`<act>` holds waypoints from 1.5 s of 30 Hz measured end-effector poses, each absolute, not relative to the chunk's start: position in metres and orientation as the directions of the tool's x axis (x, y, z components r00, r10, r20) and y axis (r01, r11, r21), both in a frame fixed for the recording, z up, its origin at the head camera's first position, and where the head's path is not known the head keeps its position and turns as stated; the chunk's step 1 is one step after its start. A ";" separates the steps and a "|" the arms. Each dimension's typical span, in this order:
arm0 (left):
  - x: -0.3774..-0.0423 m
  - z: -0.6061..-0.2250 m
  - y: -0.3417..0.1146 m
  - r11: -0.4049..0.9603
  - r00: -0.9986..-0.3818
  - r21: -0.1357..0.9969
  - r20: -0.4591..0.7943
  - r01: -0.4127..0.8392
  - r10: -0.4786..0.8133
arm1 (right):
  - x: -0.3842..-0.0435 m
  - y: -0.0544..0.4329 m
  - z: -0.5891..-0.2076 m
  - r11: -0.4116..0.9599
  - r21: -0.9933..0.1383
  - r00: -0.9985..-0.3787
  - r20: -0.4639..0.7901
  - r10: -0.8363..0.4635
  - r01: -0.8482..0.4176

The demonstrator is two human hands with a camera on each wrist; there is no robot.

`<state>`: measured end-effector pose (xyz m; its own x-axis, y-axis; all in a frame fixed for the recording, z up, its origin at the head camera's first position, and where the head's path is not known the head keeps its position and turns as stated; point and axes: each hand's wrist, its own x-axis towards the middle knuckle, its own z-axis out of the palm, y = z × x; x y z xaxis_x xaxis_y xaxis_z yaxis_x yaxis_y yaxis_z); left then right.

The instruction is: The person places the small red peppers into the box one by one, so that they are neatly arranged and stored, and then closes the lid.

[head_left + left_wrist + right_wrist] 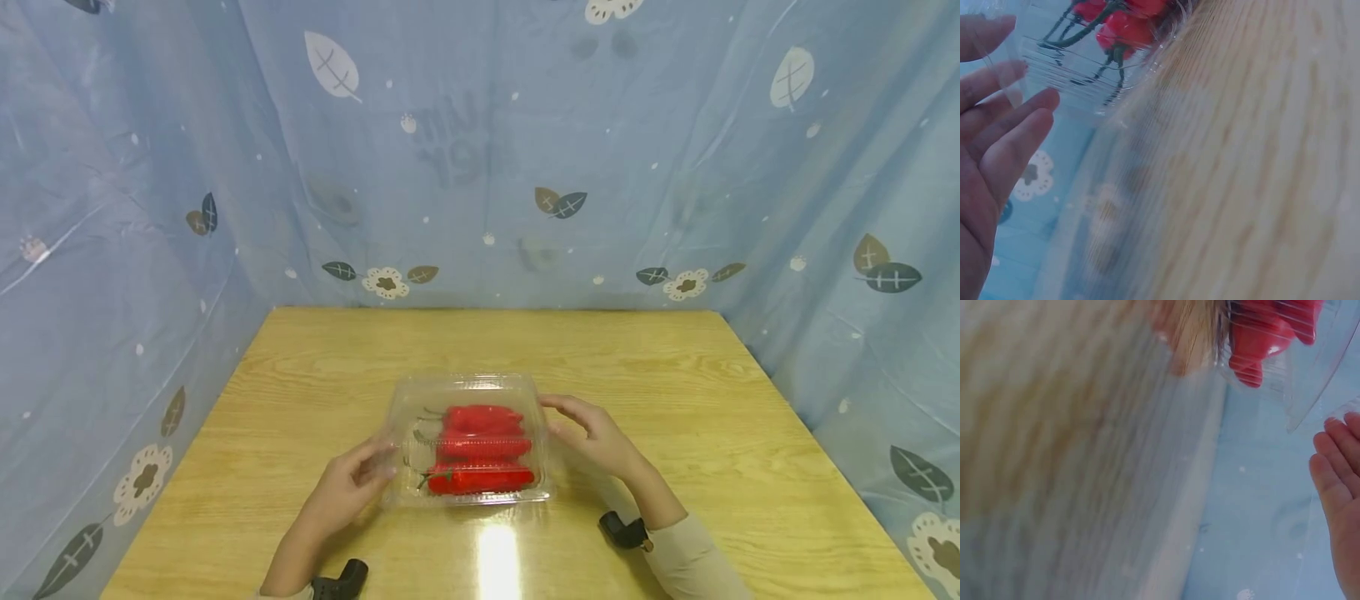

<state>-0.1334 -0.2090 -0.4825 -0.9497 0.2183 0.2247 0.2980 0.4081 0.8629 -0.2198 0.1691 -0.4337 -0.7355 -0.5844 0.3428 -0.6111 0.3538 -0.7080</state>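
Observation:
A clear plastic box (467, 392) with ridged walls stands on the wooden table, with several red chili peppers (480, 478) inside, their green stems toward the left. Whether its lid is fully down I cannot tell. My left hand (347, 487) is at the box's left side, fingers loosely bent; the left wrist view shows its fingertips (1044, 100) against or just beside the clear edge. On the other side, my right hand (600, 437) has its fingers extended beside the right wall. In the right wrist view its fingers (1335, 469) look straight, near the plastic edge.
The wooden table (337, 350) extends around the box on all sides. Blue curtains (465, 233) with leaf and flower prints hang behind it and along both sides. A dark wrist device (625, 531) is on the right wrist, another (341, 579) on the left.

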 end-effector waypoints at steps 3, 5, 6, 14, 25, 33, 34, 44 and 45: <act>-0.135 -0.481 -0.210 0.401 -0.946 0.862 0.237 0.310 0.223 | -0.223 0.170 -0.441 0.361 -0.697 -0.731 0.344 -0.589 -0.619; -0.135 -0.480 -0.210 0.390 -0.942 0.864 0.245 0.319 0.228 | -0.222 0.170 -0.442 0.361 -0.706 -0.735 0.333 -0.590 -0.610; -0.135 -0.481 -0.210 0.385 -0.940 0.864 0.251 0.326 0.233 | -0.223 0.172 -0.446 0.364 -0.704 -0.735 0.330 -0.592 -0.610; -0.135 -0.482 -0.209 0.336 -0.936 0.882 0.259 0.330 0.240 | -0.221 0.177 -0.450 0.367 -0.698 -0.717 0.302 -0.628 -0.615; -0.135 -0.481 -0.211 0.230 -0.891 0.876 0.358 0.425 0.281 | -0.218 0.181 -0.449 0.378 -0.663 -0.669 0.254 -0.698 -0.646; -0.134 -0.477 -0.209 0.201 -0.894 0.890 0.346 0.409 0.285 | -0.213 0.178 -0.448 0.415 -0.668 -0.692 0.211 -0.691 -0.618; -0.134 -0.477 -0.209 0.200 -0.896 0.893 0.340 0.402 0.284 | -0.212 0.178 -0.448 0.418 -0.669 -0.694 0.207 -0.689 -0.614; -0.135 -0.480 -0.211 0.170 -0.839 0.851 0.421 0.497 0.346 | -0.210 0.177 -0.449 0.394 -0.687 -0.673 0.189 -0.715 -0.611; -0.135 -0.481 -0.212 0.172 -0.829 0.842 0.429 0.510 0.357 | -0.209 0.178 -0.448 0.391 -0.687 -0.668 0.186 -0.721 -0.613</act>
